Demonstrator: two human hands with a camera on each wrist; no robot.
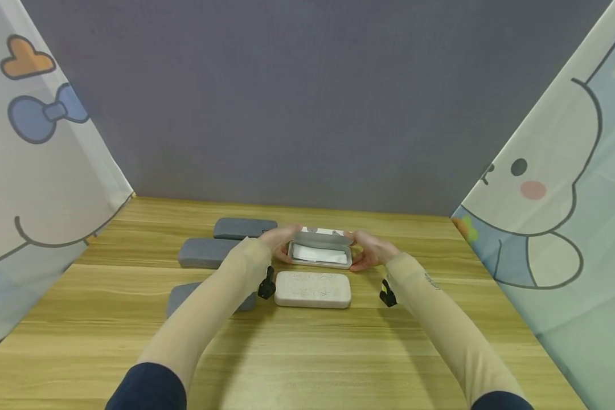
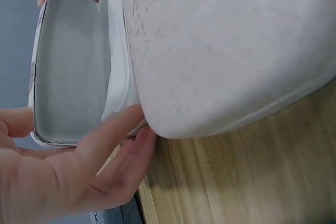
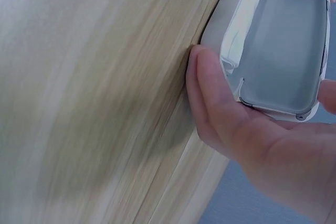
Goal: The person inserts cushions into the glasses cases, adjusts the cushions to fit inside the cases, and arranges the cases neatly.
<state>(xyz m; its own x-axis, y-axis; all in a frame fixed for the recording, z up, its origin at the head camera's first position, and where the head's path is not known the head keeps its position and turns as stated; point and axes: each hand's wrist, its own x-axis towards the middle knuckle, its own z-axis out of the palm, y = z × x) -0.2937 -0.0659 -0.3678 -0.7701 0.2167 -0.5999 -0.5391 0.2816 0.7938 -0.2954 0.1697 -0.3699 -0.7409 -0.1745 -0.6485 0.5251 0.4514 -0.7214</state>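
Note:
An open glasses case [image 1: 320,263] with a grey lining stands near the back of the table, its lid [image 2: 71,61] raised. A folded white cloth [image 1: 319,253] lies inside it. My left hand [image 1: 281,239] grips the case's left end, thumb at the lid and fingers by the base. At the right end my right hand [image 1: 370,250] holds it in the same way, with the fingers [image 3: 207,77] along the base's side. Just in front lies a shut cream glasses case [image 1: 312,289] with a faint pattern on top.
Left of the open case, several grey-blue cases lie on the wooden table: a back one [image 1: 243,228], a middle one [image 1: 205,252] and a front one [image 1: 181,295], partly behind my left forearm. A grey wall [image 1: 297,114] borders the table's back, with printed cloth at both sides.

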